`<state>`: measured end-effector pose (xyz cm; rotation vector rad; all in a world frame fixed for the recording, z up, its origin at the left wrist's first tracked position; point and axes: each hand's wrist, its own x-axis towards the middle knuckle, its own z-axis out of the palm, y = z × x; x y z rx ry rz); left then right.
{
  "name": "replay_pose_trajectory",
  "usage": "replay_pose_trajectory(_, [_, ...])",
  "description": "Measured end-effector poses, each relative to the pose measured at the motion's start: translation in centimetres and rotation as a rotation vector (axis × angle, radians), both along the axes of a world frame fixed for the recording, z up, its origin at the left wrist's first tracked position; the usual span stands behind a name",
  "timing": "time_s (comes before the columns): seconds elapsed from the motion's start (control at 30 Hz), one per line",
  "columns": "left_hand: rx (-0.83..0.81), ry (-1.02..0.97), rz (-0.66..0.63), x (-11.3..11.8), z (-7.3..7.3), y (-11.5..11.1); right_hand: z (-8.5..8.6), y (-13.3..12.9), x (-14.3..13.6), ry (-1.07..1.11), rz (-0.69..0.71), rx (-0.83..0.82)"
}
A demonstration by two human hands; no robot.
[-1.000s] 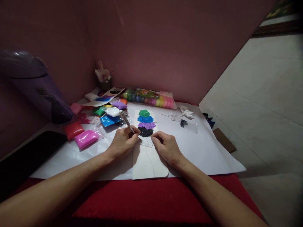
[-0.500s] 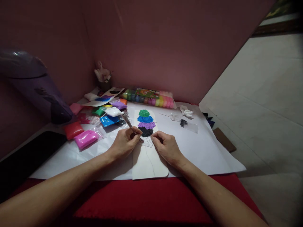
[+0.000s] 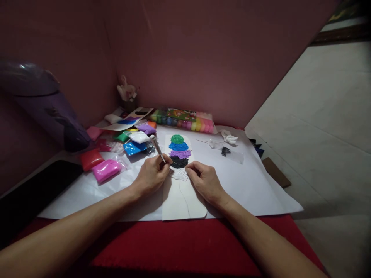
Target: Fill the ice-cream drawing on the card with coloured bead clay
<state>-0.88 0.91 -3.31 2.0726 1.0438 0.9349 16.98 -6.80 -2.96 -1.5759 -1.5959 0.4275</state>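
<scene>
In my left hand [image 3: 153, 173] is a slim metal modelling tool [image 3: 157, 146] with a patterned handle, its fingers closed round the lower part. The working end points down at the left edge of a ruffled band of white clay [image 3: 180, 174]. My right hand [image 3: 205, 179] is closed in a pinch at the band's right edge; what lies between its fingertips is too small to make out. The white band sits on a pale card [image 3: 176, 199] with a thin drawn line. Above it lie textured bands of black [image 3: 179, 162], purple [image 3: 180, 153], blue [image 3: 178, 146] and green clay [image 3: 177, 138].
Several clay packets, including a pink packet [image 3: 106, 171] and a blue packet [image 3: 134, 148], lie left. A long multicoloured clay pack [image 3: 182, 120] is by the wall. White clay [image 3: 228, 137] and a clear wrapper [image 3: 235, 156] lie right. A dark flat object [image 3: 43, 189] is front left.
The tool in my left hand has tilted more upright, and its lower end has shifted slightly left and up. My right hand stays pinched at the white band's right edge.
</scene>
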Motion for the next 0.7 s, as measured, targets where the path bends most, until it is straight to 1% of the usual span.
replay_pose_trajectory(0.3, [0.026,0.018,0.038,-0.40,0.40,-0.01,0.06,-0.10,-0.10,0.024,-0.004,-0.008])
replay_pose_trajectory(0.63, [0.160,0.063,0.082,-0.61,0.51,-0.15,-0.05,-0.08,-0.08,0.030,0.001,-0.004])
replay_pose_trajectory(0.7, [0.180,0.052,0.126,-0.68,0.64,-0.23,-0.15,-0.03,-0.04,0.032,0.004,-0.005])
